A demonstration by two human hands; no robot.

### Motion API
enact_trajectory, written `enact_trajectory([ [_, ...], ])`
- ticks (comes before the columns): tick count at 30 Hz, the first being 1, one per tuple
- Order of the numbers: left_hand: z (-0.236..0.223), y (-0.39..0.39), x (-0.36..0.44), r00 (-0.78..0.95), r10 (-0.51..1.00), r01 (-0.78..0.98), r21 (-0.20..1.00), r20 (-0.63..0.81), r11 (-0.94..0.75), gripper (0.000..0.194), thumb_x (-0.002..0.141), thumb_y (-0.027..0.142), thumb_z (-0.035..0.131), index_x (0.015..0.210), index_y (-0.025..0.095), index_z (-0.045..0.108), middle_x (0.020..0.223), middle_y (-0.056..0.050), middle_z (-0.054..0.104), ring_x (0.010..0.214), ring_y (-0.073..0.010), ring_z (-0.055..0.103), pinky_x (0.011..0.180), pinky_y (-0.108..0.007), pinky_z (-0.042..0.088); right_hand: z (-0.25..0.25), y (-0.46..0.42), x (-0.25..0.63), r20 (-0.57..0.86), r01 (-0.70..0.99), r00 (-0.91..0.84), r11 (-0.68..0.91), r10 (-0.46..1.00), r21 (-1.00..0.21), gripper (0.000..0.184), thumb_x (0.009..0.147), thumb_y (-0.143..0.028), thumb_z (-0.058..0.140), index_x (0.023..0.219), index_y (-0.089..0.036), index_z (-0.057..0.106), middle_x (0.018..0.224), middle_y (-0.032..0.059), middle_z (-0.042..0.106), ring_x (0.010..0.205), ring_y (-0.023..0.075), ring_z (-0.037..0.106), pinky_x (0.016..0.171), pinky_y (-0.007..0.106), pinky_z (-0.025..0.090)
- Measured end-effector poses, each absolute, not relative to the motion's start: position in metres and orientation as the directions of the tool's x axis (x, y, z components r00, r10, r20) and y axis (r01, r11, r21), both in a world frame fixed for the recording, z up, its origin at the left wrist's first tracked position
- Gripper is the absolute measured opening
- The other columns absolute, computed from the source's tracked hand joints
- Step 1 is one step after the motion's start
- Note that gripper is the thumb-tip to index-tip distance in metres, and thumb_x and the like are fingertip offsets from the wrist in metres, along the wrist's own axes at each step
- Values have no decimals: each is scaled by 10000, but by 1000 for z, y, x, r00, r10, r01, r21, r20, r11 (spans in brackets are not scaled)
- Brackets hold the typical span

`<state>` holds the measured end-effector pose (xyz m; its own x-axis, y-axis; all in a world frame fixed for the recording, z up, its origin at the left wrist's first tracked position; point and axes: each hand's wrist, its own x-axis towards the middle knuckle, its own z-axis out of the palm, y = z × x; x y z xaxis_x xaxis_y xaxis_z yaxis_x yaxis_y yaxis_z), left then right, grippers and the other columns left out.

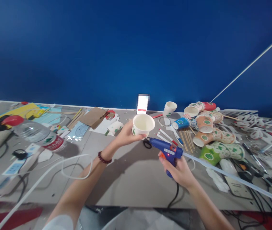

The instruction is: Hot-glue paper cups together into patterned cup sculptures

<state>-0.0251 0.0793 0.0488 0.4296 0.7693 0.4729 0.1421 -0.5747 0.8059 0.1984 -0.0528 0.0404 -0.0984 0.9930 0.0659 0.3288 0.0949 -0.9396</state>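
My left hand [126, 134] is wrapped round a white paper cup [143, 124], its open mouth tilted towards me. In my right hand [179, 171] is a blue glue gun [166, 148], gripped by its handle with a finger near the orange trigger. A small red light glows on its side. The nozzle points left, close to the cup's lower side; whether they touch I cannot tell. A long translucent glue stick [222, 172] trails from the gun's rear to the right. Behind my hands, a phone [142, 103] with a lit screen leans against the blue wall.
Patterned paper cups [205, 123] lie in stacks on the right; another white cup [169, 109] stands at the back. Wooden sticks [187, 140] and markers [168, 137] lie between. On the left are a water bottle [37, 134], a power strip [18, 169] and a white cable [54, 167].
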Motion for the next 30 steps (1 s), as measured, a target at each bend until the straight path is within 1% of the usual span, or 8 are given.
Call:
enact_trajectory([
  [7, 53, 77, -24, 498, 750, 159, 804, 436, -573, 593, 751, 429, 743, 1260, 185, 563, 1182, -141, 659, 1048, -304, 619, 914, -424, 489, 48, -51, 201, 66, 433, -167, 134, 984, -891, 199, 902, -367, 566, 865, -183, 630, 632, 7, 566, 506, 130, 518, 477, 255, 465],
  [11, 55, 76, -23, 552, 736, 178, 808, 390, -562, 593, 766, 424, 737, 1275, 178, 556, 1207, -145, 655, 1067, -300, 617, 924, -421, 490, 54, -51, 203, 76, 483, -193, 162, 978, -861, 178, 889, -351, 576, 866, -183, 628, 652, 15, 596, 529, 136, 526, 502, 257, 466],
  [14, 56, 75, -22, 574, 726, 177, 808, 379, -562, 596, 772, 410, 733, 1288, 177, 547, 1205, -147, 657, 1078, -300, 618, 929, -422, 490, 58, -50, 204, 63, 480, -200, 153, 978, -864, 176, 882, -354, 586, 850, -186, 625, 645, 14, 596, 533, 140, 530, 498, 254, 457],
  [19, 54, 75, -21, 577, 720, 168, 807, 385, -566, 590, 773, 401, 733, 1288, 183, 545, 1214, -145, 654, 1083, -300, 620, 928, -422, 492, 64, -46, 204, 48, 447, -196, 133, 979, -884, 145, 849, -339, 632, 807, -201, 639, 575, -5, 560, 495, 138, 508, 457, 247, 427],
  [25, 51, 76, -19, 575, 717, 168, 801, 393, -574, 605, 760, 408, 743, 1287, 186, 547, 1210, -150, 656, 1089, -308, 616, 941, -439, 488, 68, -44, 204, 48, 483, -181, 131, 982, -866, 140, 831, -340, 642, 802, -203, 649, 591, 9, 584, 536, 165, 551, 490, 267, 444],
  [30, 51, 76, -19, 573, 727, 164, 816, 379, -555, 610, 765, 421, 739, 1297, 195, 544, 1192, -140, 665, 1085, -308, 620, 934, -436, 490, 70, -45, 203, 73, 513, -170, 151, 983, -845, 141, 819, -343, 639, 784, -208, 657, 582, 8, 578, 557, 177, 560, 505, 276, 444],
])
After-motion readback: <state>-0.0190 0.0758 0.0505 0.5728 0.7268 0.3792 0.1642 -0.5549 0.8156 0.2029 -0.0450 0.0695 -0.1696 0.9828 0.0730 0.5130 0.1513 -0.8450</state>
